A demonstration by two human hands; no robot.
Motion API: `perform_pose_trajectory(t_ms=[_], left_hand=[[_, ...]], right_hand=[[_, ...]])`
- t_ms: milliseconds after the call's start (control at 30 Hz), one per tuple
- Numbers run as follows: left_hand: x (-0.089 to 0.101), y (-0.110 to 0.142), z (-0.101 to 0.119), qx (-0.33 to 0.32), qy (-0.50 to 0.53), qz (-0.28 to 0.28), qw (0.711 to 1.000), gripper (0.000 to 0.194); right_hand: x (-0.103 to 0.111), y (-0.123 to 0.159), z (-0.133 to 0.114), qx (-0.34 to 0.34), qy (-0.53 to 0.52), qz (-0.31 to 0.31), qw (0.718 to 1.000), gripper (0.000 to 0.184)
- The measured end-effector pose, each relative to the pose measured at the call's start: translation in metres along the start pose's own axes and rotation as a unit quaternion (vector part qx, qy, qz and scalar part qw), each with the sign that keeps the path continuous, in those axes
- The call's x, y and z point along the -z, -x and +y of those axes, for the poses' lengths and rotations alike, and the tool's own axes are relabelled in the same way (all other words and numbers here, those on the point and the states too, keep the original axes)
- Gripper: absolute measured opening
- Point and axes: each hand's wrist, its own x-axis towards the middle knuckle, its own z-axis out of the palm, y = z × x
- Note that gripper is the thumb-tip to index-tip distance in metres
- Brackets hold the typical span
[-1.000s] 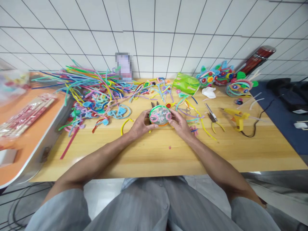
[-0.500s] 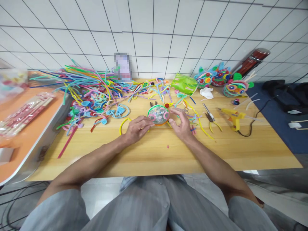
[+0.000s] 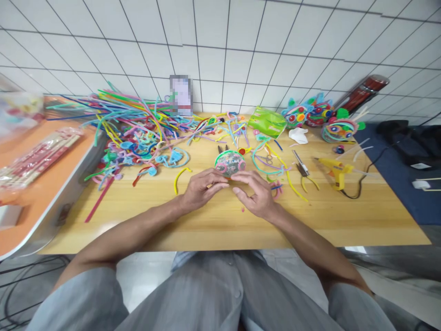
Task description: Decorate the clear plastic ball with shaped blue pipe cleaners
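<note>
In the middle of the table sits a round craft piece [image 3: 229,161], see-through with a green pipe-cleaner rim, pink rings at its sides and some orange at its lower edge. My left hand [image 3: 203,189] is in front of its lower left, thumb and fingers brought together in a pinch; whatever they hold is too small to make out. My right hand [image 3: 255,192] is at the lower right edge, its thumb apart from the bent fingers and nothing visible between them. Both hands hide the piece's lower edge. Dark pointed tool tips [image 3: 223,149] show just behind it.
Tangled pipe cleaners [image 3: 138,124] cover the left back. To the right lie pliers [image 3: 305,172], a yellow glue gun [image 3: 336,170] with its cord, and scissors [image 3: 267,160]. A green packet [image 3: 267,122] and decorated craft heads [image 3: 339,128] stand behind.
Both hands have shifted from the sides of the round piece to its front edge, closer together. My left fingers have gone from cupping it to a pinch; my right hand has let go.
</note>
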Motion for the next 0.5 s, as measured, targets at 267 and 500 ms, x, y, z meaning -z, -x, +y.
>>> perform_pose_trajectory(t_ms=[267, 500], left_hand=[[0.000, 0.005, -0.004, -0.020, 0.007, -0.015, 1.000, 0.009], [0.002, 0.004, -0.005, -0.048, -0.006, -0.068, 0.996, 0.011]], right_hand=[[0.000, -0.009, -0.008, -0.007, -0.051, -0.034, 0.998, 0.010], [0.012, -0.012, -0.004, -0.080, -0.112, -0.142, 0.980, 0.009]])
